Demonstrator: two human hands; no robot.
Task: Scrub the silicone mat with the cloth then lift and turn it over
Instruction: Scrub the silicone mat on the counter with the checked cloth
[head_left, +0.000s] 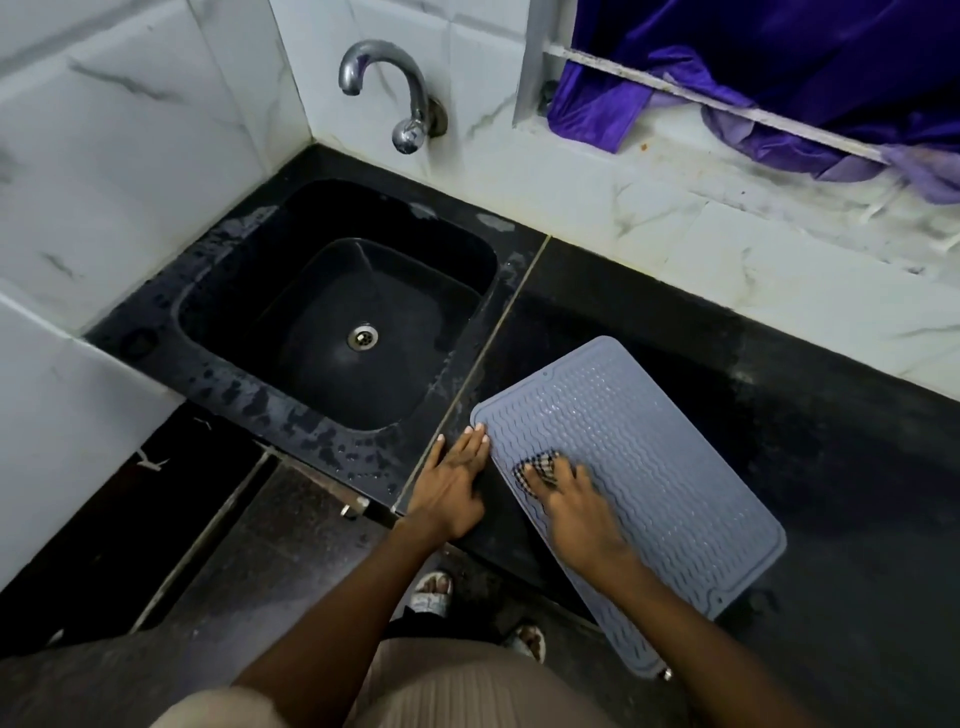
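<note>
While right hand (571, 506) presses cloth (540, 465) on mat (660, 457), sink (291, 415) wet.

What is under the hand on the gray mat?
A checked cloth lies between the right hand and the silicone mat, pressed down by the fingers. The head view shows it.

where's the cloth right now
In the head view, the checked cloth lies under the right hand, on the near-left part of the grey silicone mat, right of the black sink.
</note>
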